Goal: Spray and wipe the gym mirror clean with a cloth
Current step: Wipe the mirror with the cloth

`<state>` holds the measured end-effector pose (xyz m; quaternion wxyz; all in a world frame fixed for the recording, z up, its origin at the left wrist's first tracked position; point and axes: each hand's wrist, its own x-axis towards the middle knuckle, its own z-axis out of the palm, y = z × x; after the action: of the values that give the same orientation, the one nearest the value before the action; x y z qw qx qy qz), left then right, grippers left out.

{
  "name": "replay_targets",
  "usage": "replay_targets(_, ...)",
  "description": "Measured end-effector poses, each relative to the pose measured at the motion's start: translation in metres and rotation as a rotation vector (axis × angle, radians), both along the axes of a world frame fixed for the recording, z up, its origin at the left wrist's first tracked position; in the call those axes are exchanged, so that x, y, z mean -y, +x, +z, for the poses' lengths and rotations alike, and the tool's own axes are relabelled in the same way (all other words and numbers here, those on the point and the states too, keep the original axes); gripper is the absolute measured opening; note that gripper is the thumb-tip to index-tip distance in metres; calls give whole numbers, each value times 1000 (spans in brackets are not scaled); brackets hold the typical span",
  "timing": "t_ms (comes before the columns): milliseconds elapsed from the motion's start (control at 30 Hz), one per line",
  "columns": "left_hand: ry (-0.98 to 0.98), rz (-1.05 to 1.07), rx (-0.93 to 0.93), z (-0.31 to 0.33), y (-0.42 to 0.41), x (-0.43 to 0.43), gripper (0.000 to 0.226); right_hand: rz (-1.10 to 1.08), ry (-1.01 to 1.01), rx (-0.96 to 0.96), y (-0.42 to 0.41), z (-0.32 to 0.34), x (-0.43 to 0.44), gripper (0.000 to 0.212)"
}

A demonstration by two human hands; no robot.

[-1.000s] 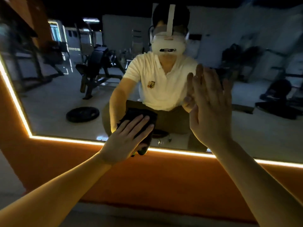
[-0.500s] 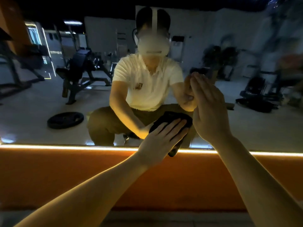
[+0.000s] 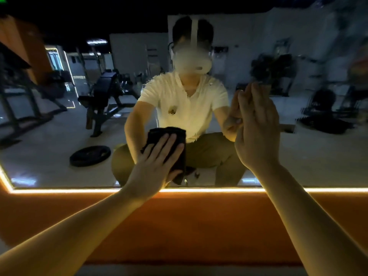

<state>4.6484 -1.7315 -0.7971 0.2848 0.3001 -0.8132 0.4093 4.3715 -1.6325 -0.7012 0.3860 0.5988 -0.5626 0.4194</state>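
Your left hand [image 3: 157, 166] lies flat with straight fingers, pressing the black cloth [image 3: 168, 134] against the mirror [image 3: 49, 134] low down, just above the glowing light strip [image 3: 59, 190] along its bottom edge. The cloth hangs folded under your palm, and its lower end shows beside your thumb. Your right hand [image 3: 256, 134] is open too, fingers upright and together, set against the glass to the right of the cloth and holding nothing. Below the strip runs an orange wall [image 3: 199, 226].
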Motion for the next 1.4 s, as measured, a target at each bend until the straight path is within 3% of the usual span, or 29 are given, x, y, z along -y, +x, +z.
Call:
replay_targets(200, 0, -91, 101, 15, -122, -24, 72, 32, -19, 4, -3, 1, -2, 59)
replay_targets(367, -104, -90, 142, 49, -76, -6, 70, 25, -28, 64, 4, 8, -4, 57)
replay_targets(567, -56, 51, -189, 109, 49, 15, 75, 6, -38, 66, 13, 18, -3, 61)
replay_targets(733, -49, 92, -487, 130, 12, 10, 78, -8, -46, 56, 14, 22, 1, 66)
replay_targets(800, -59, 69, -523, 134, -25, 5, 78, 0, -54, 72, 15, 21, 3, 65)
replay_targets(967, -46, -100, -248, 141, -129, -23, 78, 49, -96, 119, 12, 25, 3, 57)
replay_targets(1067, -41, -128, -134, 139, -150, -26, 75, 94, -105, 144, 6, 30, -2, 54)
replay_targets(1167, -102, -137, -57, 154, -115, -17, 76, 122, -127, 168, 8, 37, -6, 52)
replay_targets(1267, -159, -45, -100, 180, -56, -1, 78, 108, -140, 115, 19, 53, -3, 56)
replay_targets(1400, -110, 82, -379, 227, 20, 16, 77, 1, -171, -11, 24, 99, 8, 60)
